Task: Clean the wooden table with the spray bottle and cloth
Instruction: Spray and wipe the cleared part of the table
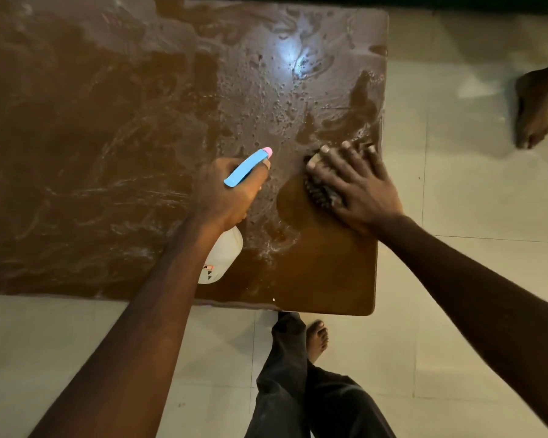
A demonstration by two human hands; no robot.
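Both hands work at the wet right end of the wooden surface [108,137]. The left hand [231,191] grips the spray bottle [223,257], nozzle aimed ahead, likely to wet more. The right hand [358,188] presses the dark cloth [318,191] under straight, spread fingers [332,159], probably for broad wiping contact.

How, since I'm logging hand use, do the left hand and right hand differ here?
The left hand curls around the spray bottle; the right hand lies flat, fingers spread. The left hand holds its bottle over the wooden table; the right hand presses a dark cloth onto it. Both are over the table's wet end.
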